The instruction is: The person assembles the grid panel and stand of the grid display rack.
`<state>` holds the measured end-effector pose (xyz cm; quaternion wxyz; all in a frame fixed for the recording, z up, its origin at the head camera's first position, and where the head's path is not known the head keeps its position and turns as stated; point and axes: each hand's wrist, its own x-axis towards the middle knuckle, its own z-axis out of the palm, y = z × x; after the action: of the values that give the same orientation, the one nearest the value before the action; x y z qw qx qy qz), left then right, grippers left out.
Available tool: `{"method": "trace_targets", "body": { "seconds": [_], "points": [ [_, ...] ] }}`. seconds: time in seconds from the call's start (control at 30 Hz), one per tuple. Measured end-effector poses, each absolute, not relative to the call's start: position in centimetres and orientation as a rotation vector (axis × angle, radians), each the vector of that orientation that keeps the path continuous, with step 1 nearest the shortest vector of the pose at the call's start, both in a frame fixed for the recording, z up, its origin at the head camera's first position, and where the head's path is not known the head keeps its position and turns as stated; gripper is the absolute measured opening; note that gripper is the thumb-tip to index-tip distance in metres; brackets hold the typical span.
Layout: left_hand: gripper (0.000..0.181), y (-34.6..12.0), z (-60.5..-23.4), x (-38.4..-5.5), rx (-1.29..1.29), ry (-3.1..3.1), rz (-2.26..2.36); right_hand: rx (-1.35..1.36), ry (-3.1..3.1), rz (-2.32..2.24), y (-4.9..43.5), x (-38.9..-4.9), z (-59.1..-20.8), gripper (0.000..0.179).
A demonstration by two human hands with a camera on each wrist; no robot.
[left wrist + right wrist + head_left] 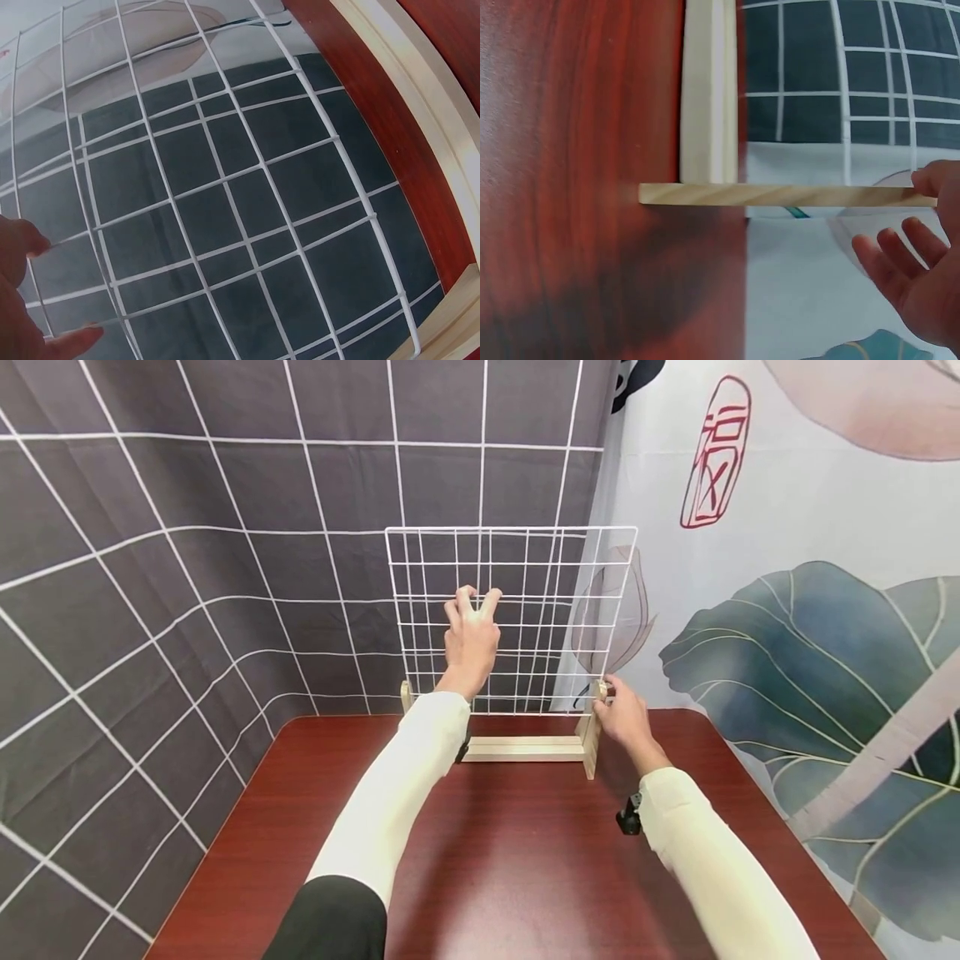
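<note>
A white wire grid panel point(525, 528) stands upright between the ends of a pale wooden stand. My left hand point(471, 639) grips the panel near its middle, with bent fingers at the wires; in the left wrist view its fingertips point(79, 341) meet them. On the right, my right hand point(626, 714) pinches the top of the stand's wooden upright point(591, 747), close to the panel's lower right corner. The other fingers of that hand point(911, 259) spread below the upright in the right wrist view. A wooden crossbar point(525, 748) joins the stand low down.
The stand's left upright point(406, 696) shows beside the panel's lower left corner. Under everything lies a reddish-brown table point(510, 860), with the stand near its far edge. Behind hang a dark checked curtain point(247, 485) and a white curtain point(652, 485) with leaf prints.
</note>
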<state>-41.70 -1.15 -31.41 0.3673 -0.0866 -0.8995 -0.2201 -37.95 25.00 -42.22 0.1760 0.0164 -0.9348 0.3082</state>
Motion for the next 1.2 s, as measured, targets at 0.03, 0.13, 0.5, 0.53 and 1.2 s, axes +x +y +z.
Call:
{"method": "trace_targets", "body": {
  "seconds": [0.03,0.13,0.5,0.53,1.2],
  "points": [
    [0.057,-1.1,-31.4,-41.7,-0.225,-2.311,-0.564,0.057,-2.640,0.864,25.1,-38.0,-41.9,0.053],
    [0.057,-1.0,-31.3,-41.7,-0.227,-2.311,-0.564,0.066,-2.591,0.886,25.2,-38.3,-40.7,0.054],
    [0.056,-1.2,-31.5,-41.7,-0.219,-2.303,-0.559,-0.031,-2.252,1.027,23.8,-39.3,-34.3,0.085],
    [0.056,-1.2,-31.5,-41.6,-0.216,-2.303,-0.555,-0.033,-2.239,1.029,23.6,-39.4,-33.7,0.088],
    [0.056,-1.2,-31.2,-41.3,-0.236,-2.317,-0.526,-0.214,-2.282,0.965,19.3,-40.1,-27.5,0.115]
  ]
}}
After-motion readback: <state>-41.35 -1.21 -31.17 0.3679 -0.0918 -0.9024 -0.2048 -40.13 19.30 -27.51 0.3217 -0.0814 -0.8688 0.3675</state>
